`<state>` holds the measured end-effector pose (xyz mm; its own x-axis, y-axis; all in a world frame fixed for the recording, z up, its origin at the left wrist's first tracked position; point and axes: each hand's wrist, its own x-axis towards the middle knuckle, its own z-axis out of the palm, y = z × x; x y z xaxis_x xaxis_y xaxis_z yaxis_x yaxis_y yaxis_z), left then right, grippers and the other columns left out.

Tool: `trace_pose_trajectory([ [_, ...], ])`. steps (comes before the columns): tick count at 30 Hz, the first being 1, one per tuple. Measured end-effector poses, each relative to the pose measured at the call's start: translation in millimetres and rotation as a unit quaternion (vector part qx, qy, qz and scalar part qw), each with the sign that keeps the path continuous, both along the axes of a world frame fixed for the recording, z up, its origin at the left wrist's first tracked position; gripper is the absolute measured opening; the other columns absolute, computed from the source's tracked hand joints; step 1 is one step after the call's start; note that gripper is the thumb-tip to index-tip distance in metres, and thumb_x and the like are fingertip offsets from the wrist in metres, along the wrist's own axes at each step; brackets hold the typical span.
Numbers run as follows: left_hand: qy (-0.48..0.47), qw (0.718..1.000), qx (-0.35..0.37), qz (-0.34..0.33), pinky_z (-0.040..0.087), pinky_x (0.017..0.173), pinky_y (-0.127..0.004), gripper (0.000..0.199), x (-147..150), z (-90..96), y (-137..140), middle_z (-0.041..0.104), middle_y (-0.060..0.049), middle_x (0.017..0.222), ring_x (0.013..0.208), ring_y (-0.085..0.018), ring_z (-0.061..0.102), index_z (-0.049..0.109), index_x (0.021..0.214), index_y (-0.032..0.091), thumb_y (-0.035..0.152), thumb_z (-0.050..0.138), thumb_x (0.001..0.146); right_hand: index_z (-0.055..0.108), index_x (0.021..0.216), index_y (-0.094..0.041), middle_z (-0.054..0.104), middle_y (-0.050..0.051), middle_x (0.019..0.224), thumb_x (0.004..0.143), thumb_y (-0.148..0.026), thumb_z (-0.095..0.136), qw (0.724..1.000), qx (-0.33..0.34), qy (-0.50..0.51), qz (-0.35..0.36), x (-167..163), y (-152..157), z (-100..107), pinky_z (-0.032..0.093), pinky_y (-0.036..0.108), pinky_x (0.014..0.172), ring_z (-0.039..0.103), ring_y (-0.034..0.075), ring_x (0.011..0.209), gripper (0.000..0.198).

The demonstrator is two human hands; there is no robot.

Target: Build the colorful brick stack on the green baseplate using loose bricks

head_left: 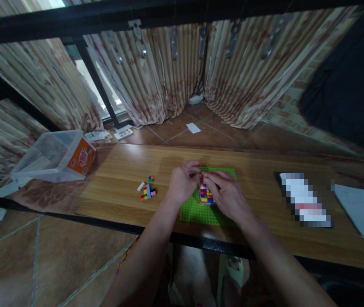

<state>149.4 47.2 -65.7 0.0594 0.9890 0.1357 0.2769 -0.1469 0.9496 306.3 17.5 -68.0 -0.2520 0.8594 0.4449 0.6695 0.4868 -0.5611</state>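
Note:
A green studded baseplate (191, 214) lies on the wooden table, with a block of multicoloured toy bricks (206, 196) built on it. Over the far side of that block, my left hand (184, 181) and my right hand (226, 189) meet, fingertips close together. Both hands have their fingers bent into a pinch; whatever sits between the tips is too small or hidden to name. The right hand covers part of the brick block. To the left on the table lie several loose bricks (148, 192), among them a white one (141, 186).
A clear plastic bin (45, 170) with an orange label stands on the floor left of the table (111, 187). On the table's right lie a pixelated, blurred-out device (305, 200) and white paper (361, 209). Striped curtains (156, 76) hang behind.

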Motion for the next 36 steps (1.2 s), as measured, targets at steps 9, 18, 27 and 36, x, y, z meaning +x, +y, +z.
trace_pose_trajectory([
  [9, -0.023, 0.999, -0.025, -0.011, 0.057, 0.079, -0.028, 0.034, 1.1, -5.7, 3.2, 0.077, -0.005, 0.086, 0.079, -0.016, 0.072, 0.066, 0.107, 0.015, 0.004, 0.060, 0.075, 0.073, 0.110, -0.020, 0.073, 0.010, 0.104, 0.099, -0.037, 0.047, 1.000, 0.012, 0.009, -0.001, -0.8, 2.0, -5.3, 0.051, 0.043, 0.090, 0.064, 0.026, 0.099, 0.034],
  [18, 0.044, 0.999, 0.008, -0.018, 0.057, 0.082, -0.028, 0.039, -0.7, -3.7, -3.3, 0.076, -0.005, 0.091, 0.083, -0.015, 0.072, 0.063, 0.115, 0.015, 0.005, 0.057, 0.078, 0.072, 0.111, -0.021, 0.072, 0.009, 0.105, 0.099, -0.034, 0.047, 1.000, 0.025, -0.001, -0.004, -1.5, -0.3, -3.4, 0.050, 0.043, 0.092, 0.064, 0.026, 0.100, 0.031],
  [27, 0.088, 0.996, 0.026, -0.019, 0.057, 0.082, -0.030, 0.040, -0.5, 0.2, -6.7, 0.076, -0.006, 0.099, 0.085, -0.017, 0.072, 0.061, 0.120, 0.018, 0.009, 0.057, 0.081, 0.069, 0.116, -0.021, 0.071, 0.009, 0.109, 0.099, -0.032, 0.047, 0.999, 0.023, -0.022, -0.009, -2.2, -0.5, -3.9, 0.049, 0.044, 0.092, 0.063, 0.026, 0.102, 0.030],
  [36, 0.063, 0.998, 0.032, -0.007, 0.057, 0.087, -0.033, 0.043, 1.6, 1.0, -5.4, 0.076, -0.007, 0.103, 0.090, -0.017, 0.072, 0.059, 0.120, 0.018, 0.005, 0.055, 0.079, 0.066, 0.124, -0.025, 0.070, 0.008, 0.111, 0.099, -0.032, 0.047, 0.999, 0.007, -0.041, 0.003, -1.0, -1.8, 0.3, 0.048, 0.044, 0.093, 0.060, 0.025, 0.106, 0.032],
])
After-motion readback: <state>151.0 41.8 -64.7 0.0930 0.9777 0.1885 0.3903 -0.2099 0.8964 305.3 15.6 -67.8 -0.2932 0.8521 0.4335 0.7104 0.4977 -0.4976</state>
